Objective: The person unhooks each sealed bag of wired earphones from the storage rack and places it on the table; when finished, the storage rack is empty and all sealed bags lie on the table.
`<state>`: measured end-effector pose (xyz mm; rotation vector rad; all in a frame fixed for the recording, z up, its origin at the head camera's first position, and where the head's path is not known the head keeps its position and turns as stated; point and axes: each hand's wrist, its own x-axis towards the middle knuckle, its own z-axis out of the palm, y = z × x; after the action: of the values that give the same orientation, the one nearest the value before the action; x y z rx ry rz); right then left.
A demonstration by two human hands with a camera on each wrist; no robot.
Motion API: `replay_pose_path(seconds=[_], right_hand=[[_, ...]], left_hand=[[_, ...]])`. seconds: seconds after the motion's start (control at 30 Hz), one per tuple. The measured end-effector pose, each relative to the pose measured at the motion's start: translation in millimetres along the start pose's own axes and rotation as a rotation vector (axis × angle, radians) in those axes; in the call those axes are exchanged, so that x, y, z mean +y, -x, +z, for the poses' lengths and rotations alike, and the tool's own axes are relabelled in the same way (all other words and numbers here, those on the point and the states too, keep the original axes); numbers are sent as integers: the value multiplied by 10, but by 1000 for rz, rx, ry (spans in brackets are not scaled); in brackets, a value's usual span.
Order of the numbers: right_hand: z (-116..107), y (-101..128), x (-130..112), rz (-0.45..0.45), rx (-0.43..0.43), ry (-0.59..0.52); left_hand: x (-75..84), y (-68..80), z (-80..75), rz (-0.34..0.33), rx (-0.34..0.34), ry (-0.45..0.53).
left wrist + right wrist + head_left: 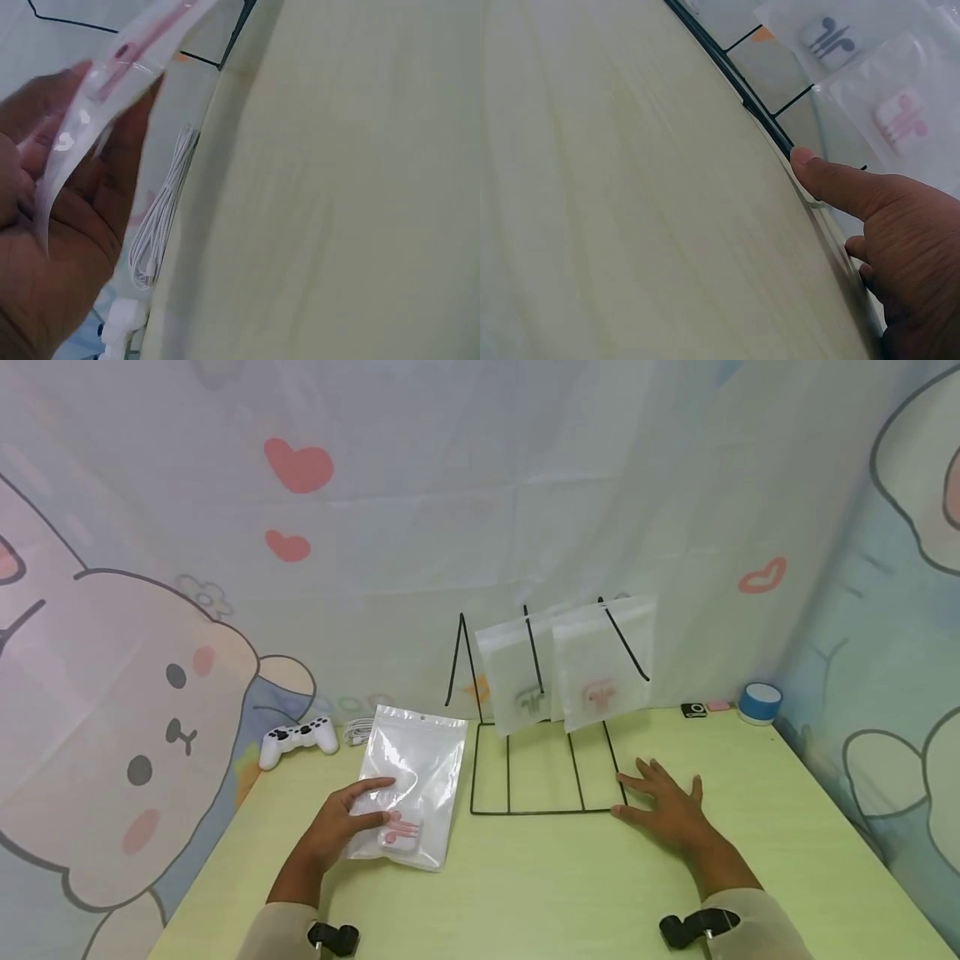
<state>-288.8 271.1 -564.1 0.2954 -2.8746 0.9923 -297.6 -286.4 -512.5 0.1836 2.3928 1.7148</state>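
My left hand (337, 821) holds a glossy white plastic bag (420, 752) by its left side, tilted up from the table. In the left wrist view the bag's edge (90, 127) lies between the thumb and the fingers. Pink earphones (401, 829) in a small pale case show low in the bag. My right hand (663, 806) is at the front right corner of a black wire display rack (543, 812), fingers spread. Its thumb (810, 166) touches the rack's frame in the right wrist view. Two similar bags hang on the rack, one with dark earphones (530, 700), one with pink earphones (600, 695).
At the back left lie a white game controller (300, 737) and a coiled white cable (358, 731). A small black player (693, 710), a pink item (717, 705) and a blue-and-white roll (760, 703) stand back right. A printed cloth hangs behind the table.
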Motion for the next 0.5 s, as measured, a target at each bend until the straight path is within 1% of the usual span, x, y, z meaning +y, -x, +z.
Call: replay_pose_path(seconds=[0.07,0.13,0.23,0.37,0.5], right_hand=[[0,-3,-6,0,0,-5],[-3,-5,-12,1,-1,-13],[-10,-5,-16,3,-3,-16],[-17,-7,-10,0,-2,-18],[4,-13,24,-5,-6,-5]], left_hand=[[-24,-22,22,-10,-13,-2],[-47,-36,32,-8,-14,-49],[-83,-54,48,-14,12,-115],[-133,-68,69,-13,40,-208],[-170,-55,78,-2,62,-349]])
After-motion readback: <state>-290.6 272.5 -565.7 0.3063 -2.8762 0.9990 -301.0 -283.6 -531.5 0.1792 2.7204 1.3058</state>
